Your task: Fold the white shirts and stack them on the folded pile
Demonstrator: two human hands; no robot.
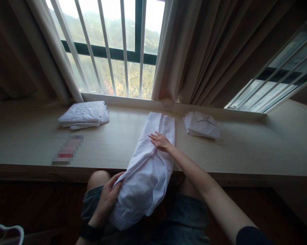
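White trousers (145, 177) stretch from the table toward my lap. Their two legs lie side by side on the tabletop, while the wider upper part hangs over the front edge onto my thighs, loosely creased. At the left border of the cloth, my left hand (111, 192) is closed on the fabric, thumb above. My right hand (160, 141) rests palm down across the legs with its fingers stretched out. Part of the waist end lies in shadow.
A stack of folded white clothes (84, 115) is at the back left of the table (117, 146). Folded white shirts (202, 125) lie on the right. A blurred-out flat object (67, 150) sits at left. A white hanger (10, 228) shows bottom left. Curtains (191, 51) flank the barred window.
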